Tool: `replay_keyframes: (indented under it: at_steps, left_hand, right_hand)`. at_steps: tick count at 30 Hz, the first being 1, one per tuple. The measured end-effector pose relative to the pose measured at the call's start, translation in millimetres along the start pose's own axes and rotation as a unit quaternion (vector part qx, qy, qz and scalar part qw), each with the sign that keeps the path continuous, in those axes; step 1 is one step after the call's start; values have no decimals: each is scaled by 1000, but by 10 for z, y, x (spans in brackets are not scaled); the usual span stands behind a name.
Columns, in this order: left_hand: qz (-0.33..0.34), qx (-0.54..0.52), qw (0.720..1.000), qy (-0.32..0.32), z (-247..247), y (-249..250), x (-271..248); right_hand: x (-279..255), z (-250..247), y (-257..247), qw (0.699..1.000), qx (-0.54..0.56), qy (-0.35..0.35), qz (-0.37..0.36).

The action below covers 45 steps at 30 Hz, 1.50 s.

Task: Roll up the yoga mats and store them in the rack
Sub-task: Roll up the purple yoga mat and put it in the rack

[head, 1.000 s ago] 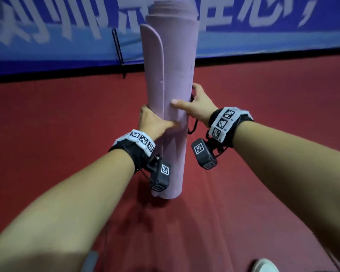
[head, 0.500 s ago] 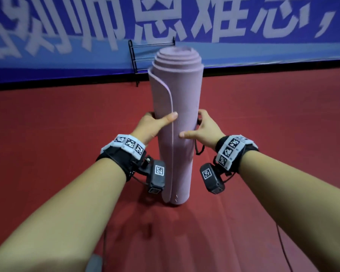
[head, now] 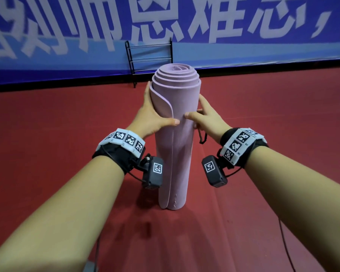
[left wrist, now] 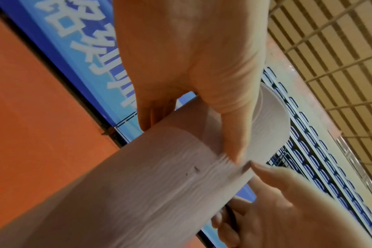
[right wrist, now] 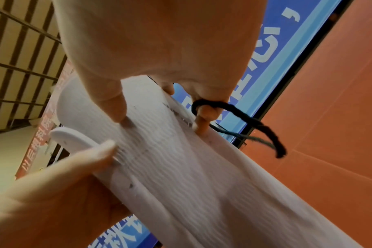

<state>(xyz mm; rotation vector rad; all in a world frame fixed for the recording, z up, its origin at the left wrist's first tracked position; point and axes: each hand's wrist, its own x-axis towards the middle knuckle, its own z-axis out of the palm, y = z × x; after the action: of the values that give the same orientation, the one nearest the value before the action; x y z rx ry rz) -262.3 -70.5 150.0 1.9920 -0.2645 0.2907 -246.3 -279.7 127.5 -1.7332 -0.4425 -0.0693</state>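
A rolled lilac yoga mat [head: 174,138] stands on end on the red floor, its spiral top facing up and its outer flap loose at the upper left. My left hand [head: 152,114] grips the roll from the left, thumb across the flap edge. From the right my right hand [head: 205,118] grips it, thumb on the front, with a black cord [head: 202,137] looped round its fingers. The wrist views show both thumbs pressed on the mat [left wrist: 159,176] [right wrist: 181,159] and the cord [right wrist: 255,124] hanging from my right fingers. A black wire rack [head: 149,55] stands behind the mat at the wall.
A blue banner [head: 243,26] with white characters runs along the far wall. Red floor [head: 47,144] spreads on all sides. A thin cable [head: 287,242] trails on the floor at lower right. Stadium seats [left wrist: 308,151] show in the left wrist view.
The mat has sunk in view and its spiral top now shows. Both hands slid up to near the top of the roll. The rack has come into view behind.
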Motion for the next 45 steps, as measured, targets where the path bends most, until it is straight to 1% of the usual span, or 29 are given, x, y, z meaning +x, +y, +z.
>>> replay_keyframes:
  at_steps: [1, 2, 4, 7, 9, 10, 13, 16, 19, 21, 23, 26, 30, 33, 37, 39, 41, 43, 45]
  left_hand:
    - [2, -37, 999, 2, -4, 19, 1]
    - [-8, -69, 997, 17, -8, 44, 13]
    - [-23, -91, 994, 57, -22, 149, 44]
    - [-13, -69, 992, 102, -29, 249, 99]
    - [4, -80, 992, 99, -38, 240, 123]
    - [14, -85, 992, 88, -47, 226, 126]
    - [35, -61, 996, 60, -76, 227, 141]
    - [58, -21, 996, 61, -82, 285, 160]
    - [84, -7, 994, 63, -127, 348, 203]
    - [85, 13, 995, 54, -131, 362, 213]
    - [69, 39, 996, 51, -88, 325, 200]
    - [61, 60, 993, 78, -60, 257, 161]
    - [73, 74, 990, 99, -23, 253, 108]
    - [74, 81, 989, 101, -32, 283, 62]
    - [67, 91, 990, 88, -41, 341, 61]
    - [56, 101, 991, 73, -27, 341, 65]
    - [47, 101, 991, 72, -37, 342, 62]
    - [43, 97, 990, 87, -64, 346, 46]
    - [43, 100, 989, 104, -85, 345, 23]
  right_hand:
    - [4, -18, 2, 1000, 12, -8, 4]
    - [8, -31, -4, 1000, 25, -16, 8]
    - [19, -57, -30, 999, 32, -12, 18]
    - [53, -60, -131, 998, 41, 50, -2]
    - [75, -69, -194, 996, 42, 72, -25]
    - [93, -77, -215, 996, 37, 71, -37]
    - [147, -95, -312, 998, -8, 41, -56]
    - [135, -100, -466, 992, -87, 31, -88]
    - [138, -130, -586, 987, -114, 36, -112]
    - [148, -139, -605, 985, -125, 43, -113]
    - [145, -149, -549, 985, -134, 36, -107]
    - [128, -125, -464, 980, -169, 29, -103]
    - [145, 12, -394, 983, -144, 43, -102]
    - [165, 92, -404, 980, -154, 54, -110]
    - [199, 64, -404, 975, -172, 71, -121]
    - [210, 59, -359, 978, -154, 73, -118]
    - [210, 64, -350, 981, -145, 69, -106]
    - [211, 64, -390, 985, -135, 53, -90]
    - [218, 36, -452, 993, -80, 45, -70]
